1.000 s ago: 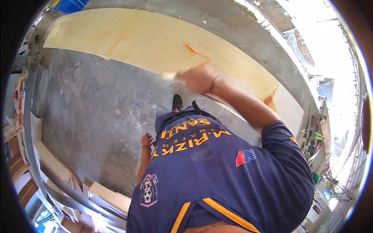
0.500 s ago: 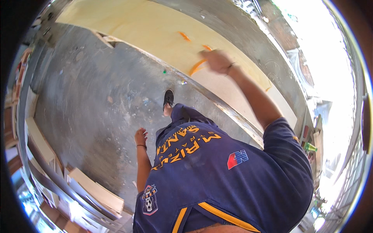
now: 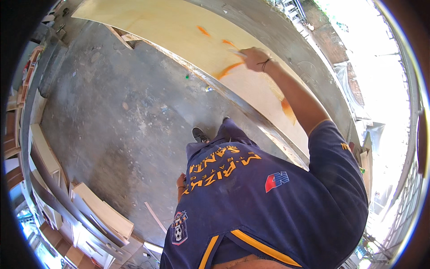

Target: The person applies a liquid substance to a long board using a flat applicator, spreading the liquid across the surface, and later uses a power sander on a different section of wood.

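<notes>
Left hand (image 3: 181, 180): low beside the shirt (image 3: 260, 197), partly hidden; grip cannot be determined. Right hand (image 3: 256, 59): fingers closed around a blurred, pale tool (image 3: 237, 52), over the board (image 3: 148, 22), toward its far edge. Orange streaks (image 3: 230, 70) mark the board. Grey floor (image 3: 112, 125) extends beyond that edge.

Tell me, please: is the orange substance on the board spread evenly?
Not evenly: the orange substance lies in separate streaks on the board, some near the right hand.
</notes>
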A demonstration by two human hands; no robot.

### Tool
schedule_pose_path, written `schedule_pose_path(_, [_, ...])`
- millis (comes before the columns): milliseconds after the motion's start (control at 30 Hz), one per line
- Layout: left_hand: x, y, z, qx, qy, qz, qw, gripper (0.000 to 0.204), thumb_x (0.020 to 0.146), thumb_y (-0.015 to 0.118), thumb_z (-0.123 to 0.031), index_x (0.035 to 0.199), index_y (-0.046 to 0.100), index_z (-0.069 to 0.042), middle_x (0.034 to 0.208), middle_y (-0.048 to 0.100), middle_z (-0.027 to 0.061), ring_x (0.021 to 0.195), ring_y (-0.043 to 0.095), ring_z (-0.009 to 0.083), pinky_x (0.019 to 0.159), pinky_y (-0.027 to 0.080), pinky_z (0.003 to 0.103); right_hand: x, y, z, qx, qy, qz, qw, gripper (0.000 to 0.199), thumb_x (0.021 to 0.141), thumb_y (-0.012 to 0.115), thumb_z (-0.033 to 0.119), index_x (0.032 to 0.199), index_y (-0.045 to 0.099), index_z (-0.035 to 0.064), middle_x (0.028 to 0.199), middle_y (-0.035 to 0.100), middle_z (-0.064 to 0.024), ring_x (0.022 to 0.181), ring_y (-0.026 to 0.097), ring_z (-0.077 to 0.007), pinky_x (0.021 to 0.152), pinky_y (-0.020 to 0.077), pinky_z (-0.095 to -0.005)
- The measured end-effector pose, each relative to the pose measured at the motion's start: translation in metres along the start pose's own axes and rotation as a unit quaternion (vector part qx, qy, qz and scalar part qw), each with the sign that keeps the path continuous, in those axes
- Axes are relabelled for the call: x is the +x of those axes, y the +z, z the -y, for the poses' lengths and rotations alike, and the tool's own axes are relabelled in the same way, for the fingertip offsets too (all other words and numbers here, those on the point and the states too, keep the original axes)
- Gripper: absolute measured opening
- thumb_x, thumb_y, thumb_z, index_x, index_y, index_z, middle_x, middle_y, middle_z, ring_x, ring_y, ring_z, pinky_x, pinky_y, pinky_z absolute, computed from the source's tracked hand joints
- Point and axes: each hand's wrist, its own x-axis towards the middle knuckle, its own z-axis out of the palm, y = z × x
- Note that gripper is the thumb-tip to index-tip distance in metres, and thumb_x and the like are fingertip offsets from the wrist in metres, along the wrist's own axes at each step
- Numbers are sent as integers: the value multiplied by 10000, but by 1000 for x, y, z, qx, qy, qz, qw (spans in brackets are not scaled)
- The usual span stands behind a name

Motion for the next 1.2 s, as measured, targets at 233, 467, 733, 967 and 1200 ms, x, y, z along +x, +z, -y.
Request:
schedule_pose_path(233, [-15, 24, -7, 42, -30, -10, 999, 365, 839, 520, -382, 1065, 568, -99, 892, 644, 81, 805, 620, 212, 600, 472, 357, -37, 39, 102, -32, -162, 47, 985, 260, 681, 485, 103, 908, 611, 92, 765, 626, -163, 716, 623, -346, 611, 473, -470])
schedule_pose_path(467, [-83, 98, -132, -109, -6, -32, 993, 334, 847, 492, -377, 1034, 563, -109, 911, 625, 32, 739, 577, 141, 582, 432, 311, -88, 13, -22, 11, -1, -31, 999, 393, 693, 485, 100, 1071, 592, 125, 865, 647, -140, 813, 636, -286, 683, 498, -417])
schedule_pose_path(733, [-83, 138, -109, 30, 5, 19, 999, 374, 858, 487, -376, 1022, 567, -50, 974, 615, 87, 763, 571, 173, 596, 441, 321, -129, 63, 98, 11, -226, 143, 964, 244, 652, 535, 118, 855, 660, 70, 794, 651, -140, 729, 637, -300, 599, 499, -419])
schedule_pose_path(967, [-74, 121, -73, 58, -5, 16, 998, 402, 868, 472, -406, 1061, 547, -61, 989, 601, 90, 751, 566, 175, 617, 439, 350, -155, 31, -76, 51, 75, 21, 996, 310, 697, 496, 136, 983, 605, 86, 834, 646, -148, 790, 635, -302, 664, 502, -406])
schedule_pose_path(1200, [-77, 124, -76, 170, 1, 25, 985, 382, 846, 462, -405, 1070, 557, -110, 974, 610, 37, 741, 560, 153, 627, 408, 359, -196, 55, 51, 10, -162, 118, 980, 242, 698, 526, 144, 888, 664, 89, 831, 661, -136, 771, 652, -286, 632, 515, -391])
